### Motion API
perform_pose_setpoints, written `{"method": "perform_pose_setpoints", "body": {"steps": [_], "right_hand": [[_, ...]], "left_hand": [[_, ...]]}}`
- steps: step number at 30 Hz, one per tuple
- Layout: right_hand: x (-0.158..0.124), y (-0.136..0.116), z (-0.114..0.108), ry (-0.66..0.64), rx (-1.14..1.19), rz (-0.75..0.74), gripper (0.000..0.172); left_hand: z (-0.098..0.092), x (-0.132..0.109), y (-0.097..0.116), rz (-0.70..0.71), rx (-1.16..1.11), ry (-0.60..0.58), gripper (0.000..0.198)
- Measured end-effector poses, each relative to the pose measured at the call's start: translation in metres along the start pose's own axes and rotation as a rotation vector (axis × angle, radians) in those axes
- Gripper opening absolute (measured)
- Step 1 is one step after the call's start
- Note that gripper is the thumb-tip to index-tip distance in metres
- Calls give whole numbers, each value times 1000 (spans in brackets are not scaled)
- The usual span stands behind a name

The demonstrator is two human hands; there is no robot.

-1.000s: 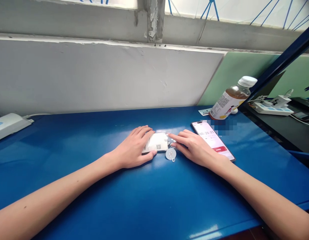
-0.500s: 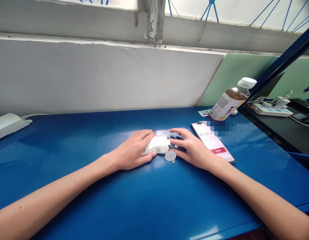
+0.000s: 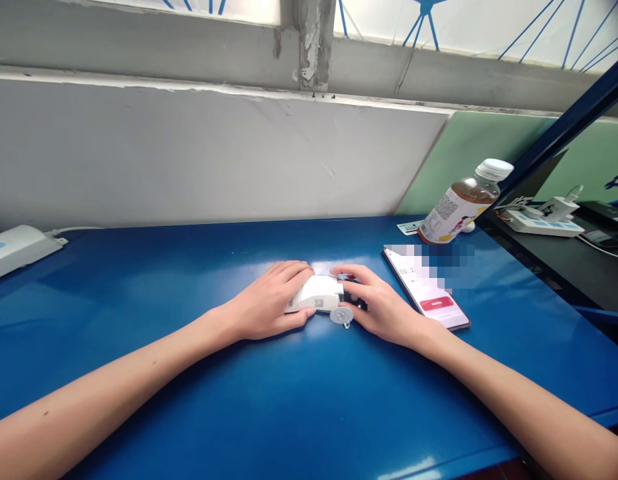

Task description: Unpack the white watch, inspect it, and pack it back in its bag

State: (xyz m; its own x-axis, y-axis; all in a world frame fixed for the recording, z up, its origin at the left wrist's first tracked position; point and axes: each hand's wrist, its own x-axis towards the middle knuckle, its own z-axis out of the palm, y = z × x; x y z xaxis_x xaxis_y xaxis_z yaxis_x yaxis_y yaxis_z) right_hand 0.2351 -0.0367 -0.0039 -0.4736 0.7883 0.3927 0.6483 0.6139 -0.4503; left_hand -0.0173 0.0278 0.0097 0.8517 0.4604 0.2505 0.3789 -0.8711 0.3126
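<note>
- Where the glossy blue metal-looking worktop (image 3: 289, 413) reaches its left side, well to the left of the small white rectangular packet (image 3: 319, 291) with a printed square code, lies a long white plastic block (image 3: 21, 250) with a pale blue spot and a white cable.
- At the packet's left end, the bare left hand (image 3: 273, 300) grasps it, thumb along the near edge and the other fingers laid over the top.
- The packet itself lies between the two hands, its upper face bowed upward.
- Touching or just beside the packet's near right corner is a round pale grey disc (image 3: 341, 316) with a spoke-like pattern.
- At the packet's right end, the bare right hand (image 3: 383, 303) has bent, spread fingers; whether they pinch it, I cannot tell. A dark item (image 3: 361, 298), mostly hidden, shows among them.
- Right of the packet lies a dark-edged phone (image 3: 436, 304) with a pink-white, partly pixelated screen.
- Beyond the packet, farther right, are a flat white printed card (image 3: 409, 228) and a clear plastic bottle (image 3: 459, 203) of amber liquid, white-capped.
- Farthest right of the packet, a white power strip (image 3: 541, 225) holds a white charger (image 3: 559, 209).
</note>
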Motion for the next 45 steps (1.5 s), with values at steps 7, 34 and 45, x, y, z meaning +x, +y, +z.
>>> {"method": "perform_pose_setpoints", "body": {"steps": [7,34,45], "right_hand": [[1,-1,-1,1,9,4,23],[-1,1,-6,-9,-15,20,25],[-2,4,-7,-32,-4,20,24]], "left_hand": [[0,0,0,-4,2,6,46],[3,0,0,-25,5,70,49],[5,0,-2,-47,23,68,56]]}}
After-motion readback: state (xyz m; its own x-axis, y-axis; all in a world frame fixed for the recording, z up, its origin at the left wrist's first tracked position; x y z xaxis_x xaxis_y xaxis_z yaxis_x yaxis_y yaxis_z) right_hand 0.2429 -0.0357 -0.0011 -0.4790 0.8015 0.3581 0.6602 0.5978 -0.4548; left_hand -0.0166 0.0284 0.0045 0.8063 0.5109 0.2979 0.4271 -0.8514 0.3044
